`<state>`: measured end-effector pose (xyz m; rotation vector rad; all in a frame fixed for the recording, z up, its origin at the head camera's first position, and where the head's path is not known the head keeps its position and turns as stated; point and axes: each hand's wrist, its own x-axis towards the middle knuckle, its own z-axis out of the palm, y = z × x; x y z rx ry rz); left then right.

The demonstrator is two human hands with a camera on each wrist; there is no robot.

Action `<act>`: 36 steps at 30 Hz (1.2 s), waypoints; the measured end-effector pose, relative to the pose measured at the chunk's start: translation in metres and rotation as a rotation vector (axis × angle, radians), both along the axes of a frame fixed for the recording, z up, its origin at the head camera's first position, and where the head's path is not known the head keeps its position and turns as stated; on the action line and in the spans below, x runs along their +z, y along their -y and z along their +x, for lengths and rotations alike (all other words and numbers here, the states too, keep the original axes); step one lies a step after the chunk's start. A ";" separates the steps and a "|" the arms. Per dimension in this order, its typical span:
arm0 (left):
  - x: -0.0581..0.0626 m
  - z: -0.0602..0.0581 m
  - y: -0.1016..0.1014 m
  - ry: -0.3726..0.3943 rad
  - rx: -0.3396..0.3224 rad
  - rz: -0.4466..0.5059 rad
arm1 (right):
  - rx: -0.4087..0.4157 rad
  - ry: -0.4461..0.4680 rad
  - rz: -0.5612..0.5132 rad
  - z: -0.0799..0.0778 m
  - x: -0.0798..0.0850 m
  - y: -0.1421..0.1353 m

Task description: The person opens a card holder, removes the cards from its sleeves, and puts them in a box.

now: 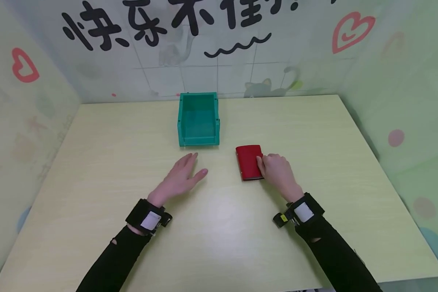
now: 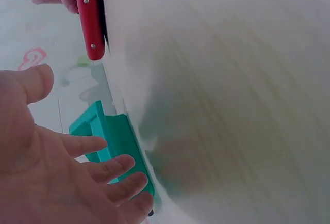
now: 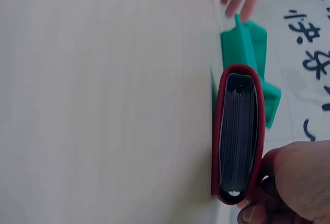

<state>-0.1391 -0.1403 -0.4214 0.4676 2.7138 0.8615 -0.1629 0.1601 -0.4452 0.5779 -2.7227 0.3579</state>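
Note:
My right hand point(image 1: 278, 172) grips the right edge of a red card holder point(image 1: 249, 163), thumb on its top face. The right wrist view shows the end of the card holder point(image 3: 238, 136), with a stack of thin dark sleeves between its red covers. Two metal studs dot its red side in the left wrist view. My left hand point(image 1: 179, 178) holds nothing; its fingers are extended and the thumb is spread, just in front of a teal plastic bin point(image 1: 198, 140). The bin stands at the back of the table with no contents showing.
The pale wooden table point(image 1: 219, 243) reaches to a printed back wall point(image 1: 219, 77) with dark lettering and hearts. Side panels point(image 1: 398, 162) close off left and right. Both wrists carry black straps with small cameras.

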 end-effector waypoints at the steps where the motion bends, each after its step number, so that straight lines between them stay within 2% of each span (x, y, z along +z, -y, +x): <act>1: -0.002 0.000 -0.004 0.011 -0.022 0.001 | 0.010 -0.006 -0.002 0.002 -0.001 0.004; 6: -0.009 0.000 -0.025 0.087 -0.111 -0.008 | 0.054 -0.036 0.020 0.016 -0.003 0.021; 10: -0.011 -0.004 -0.043 0.106 -0.152 -0.014 | 0.071 -0.058 0.060 0.026 -0.004 0.032; 13: -0.011 -0.006 -0.055 0.100 -0.171 -0.034 | 0.075 -0.059 0.070 0.030 -0.005 0.037; 17: -0.010 -0.007 -0.063 0.101 -0.164 -0.044 | 0.093 -0.055 0.042 0.032 -0.007 0.038; 23: -0.011 -0.008 -0.065 0.095 -0.145 -0.027 | 0.151 -0.052 -0.062 0.031 -0.011 0.033; 29: -0.013 -0.009 -0.066 0.083 -0.130 0.014 | 0.153 0.004 -0.178 0.031 -0.016 0.030; 33: -0.015 -0.010 -0.066 0.081 -0.121 0.035 | 0.169 0.013 -0.276 0.031 -0.019 0.027; 36: -0.017 -0.011 -0.065 0.084 -0.113 0.046 | 0.153 0.012 -0.394 0.031 -0.023 0.023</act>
